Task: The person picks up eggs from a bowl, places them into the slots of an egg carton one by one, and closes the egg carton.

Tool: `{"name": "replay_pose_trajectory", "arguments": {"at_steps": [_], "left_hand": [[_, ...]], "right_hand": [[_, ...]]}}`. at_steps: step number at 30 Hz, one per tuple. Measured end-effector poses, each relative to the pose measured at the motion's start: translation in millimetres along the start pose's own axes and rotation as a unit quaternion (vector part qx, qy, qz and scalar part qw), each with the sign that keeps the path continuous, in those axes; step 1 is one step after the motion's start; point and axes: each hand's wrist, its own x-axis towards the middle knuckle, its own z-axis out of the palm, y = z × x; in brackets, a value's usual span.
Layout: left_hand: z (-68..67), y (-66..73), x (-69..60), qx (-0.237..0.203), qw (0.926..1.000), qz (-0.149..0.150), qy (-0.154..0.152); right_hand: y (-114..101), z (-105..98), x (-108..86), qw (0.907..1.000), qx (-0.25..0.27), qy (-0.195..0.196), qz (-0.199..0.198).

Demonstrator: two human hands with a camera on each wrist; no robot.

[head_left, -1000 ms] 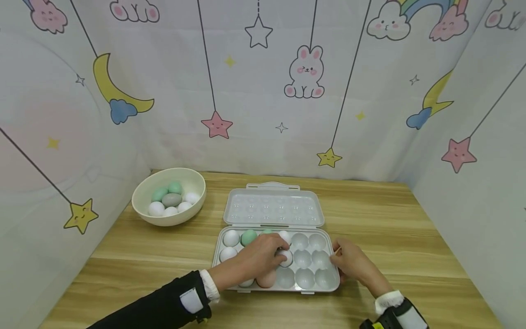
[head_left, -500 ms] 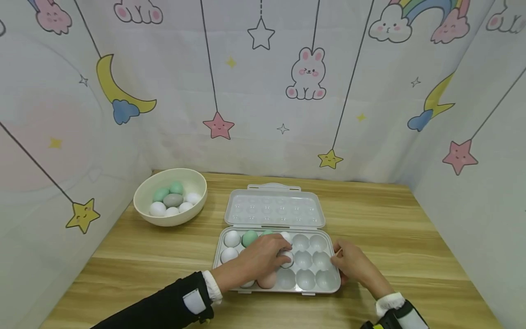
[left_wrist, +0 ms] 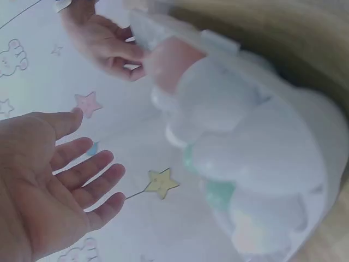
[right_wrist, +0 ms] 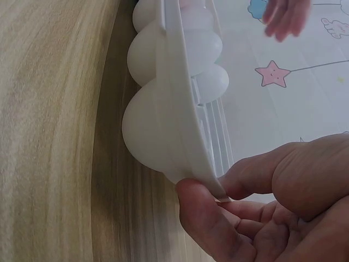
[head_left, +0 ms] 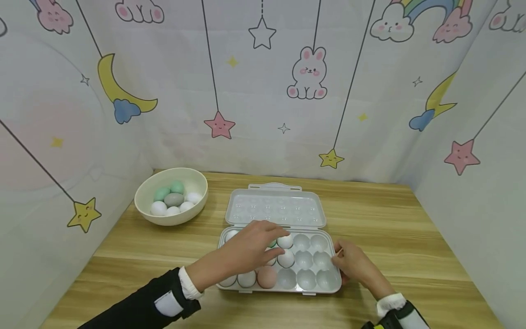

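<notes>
An egg carton (head_left: 306, 278) of pale plastic lies with its lid (head_left: 275, 208) folded back. White eggs, some green and a pinkish-brown egg (head_left: 266, 277) fill its left and middle cups; cups at the right are bare. Over the left half hovers my left hand (head_left: 250, 246), fingers extended and holding nothing; the left wrist view shows its palm (left_wrist: 54, 185) apart from the eggs. A white egg (head_left: 286, 258) sits in a cup just beyond its thumb. My right hand (head_left: 355, 260) pinches the carton's right edge between thumb and fingers, clearly seen in the right wrist view.
At the back left of the wooden table (head_left: 378, 214) stands a cream bowl (head_left: 172, 221) containing several white, green and grey eggs. White printed fabric (head_left: 263, 151) walls off the back and both sides.
My left hand has let go of the white egg, which stays in its cup. That hand has lifted and drawn back left, its fingers spreading. The right hand keeps its grip on the carton.
</notes>
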Motion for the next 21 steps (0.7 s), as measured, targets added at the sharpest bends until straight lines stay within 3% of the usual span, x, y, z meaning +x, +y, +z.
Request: {"name": "replay_pose_trajectory", "arguments": {"at_steps": [9,15,21], "left_hand": [[-52.7,5.3,-18.7,0.055,0.9977,0.028,0.029],[-90.3,5.9,-31.9,0.099,0.9939,0.019,0.045],[-123.6,-2.0,-44.4,0.131,0.9892,0.004,0.065]], "right_hand": [[0.9,0.1,0.5,1.0,0.0,0.005,0.001],[-0.6,0.0,1.1,0.9999,-0.004,0.007,0.007],[0.0,0.6,1.4,0.9999,-0.002,0.006,0.011]]}}
